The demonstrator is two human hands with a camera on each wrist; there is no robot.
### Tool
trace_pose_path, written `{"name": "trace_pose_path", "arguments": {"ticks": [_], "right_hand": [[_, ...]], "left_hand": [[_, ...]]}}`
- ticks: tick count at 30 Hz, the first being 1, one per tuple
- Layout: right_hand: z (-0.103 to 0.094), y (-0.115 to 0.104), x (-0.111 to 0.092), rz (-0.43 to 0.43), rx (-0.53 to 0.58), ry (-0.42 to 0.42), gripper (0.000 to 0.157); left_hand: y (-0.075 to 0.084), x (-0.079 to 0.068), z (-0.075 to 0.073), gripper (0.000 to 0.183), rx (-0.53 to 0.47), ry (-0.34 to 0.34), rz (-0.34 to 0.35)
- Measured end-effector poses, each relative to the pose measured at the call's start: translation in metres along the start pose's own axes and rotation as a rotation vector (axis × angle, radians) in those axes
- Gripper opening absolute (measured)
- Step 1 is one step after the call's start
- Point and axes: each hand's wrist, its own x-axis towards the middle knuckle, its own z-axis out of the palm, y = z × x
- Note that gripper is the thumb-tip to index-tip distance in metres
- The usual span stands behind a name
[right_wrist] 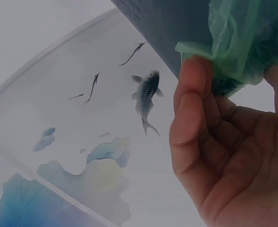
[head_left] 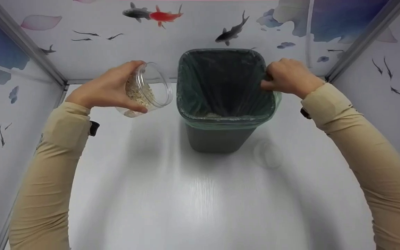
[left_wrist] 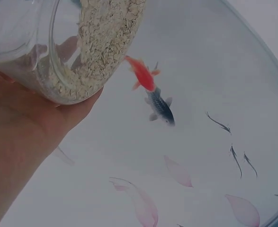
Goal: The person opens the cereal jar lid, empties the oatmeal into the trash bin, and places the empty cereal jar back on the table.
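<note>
In the head view my left hand [head_left: 111, 86] grips a clear plastic jar [head_left: 160, 85], tilted with its open mouth toward the bin. Rolled oats [left_wrist: 108, 42] lie along the jar's lower side and base, as the left wrist view shows. Just right of the jar stands a dark grey bin [head_left: 217, 140] lined with a green bag [head_left: 200, 100]; a few pale flakes show inside. My right hand [head_left: 288, 76] holds the bin's right rim, thumb inside and fingers outside. In the right wrist view its curled fingers [right_wrist: 188, 116] touch the green liner [right_wrist: 233, 38].
A clear round lid [head_left: 268, 153] lies on the white table [head_left: 200, 201], right of the bin's base. Behind the bin rises a white panel [head_left: 99, 52] printed with fish and petals. Similar side panels [head_left: 387, 80] stand left and right, joined by metal posts.
</note>
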Motion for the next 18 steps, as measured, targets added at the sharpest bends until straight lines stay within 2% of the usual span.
{"name": "trace_pose_path", "arguments": {"ticks": [7,18], "right_hand": [[0.004,0.001,0.0,-0.017,-0.017,0.054,0.032],[0.005,0.003,-0.001,0.022,0.019,0.053,0.029]], "left_hand": [[0.004,0.011,-0.013,0.104,-0.009,0.001,-0.043],[0.014,0.031,-0.016,0.099,0.039,-0.009,-0.014]]}}
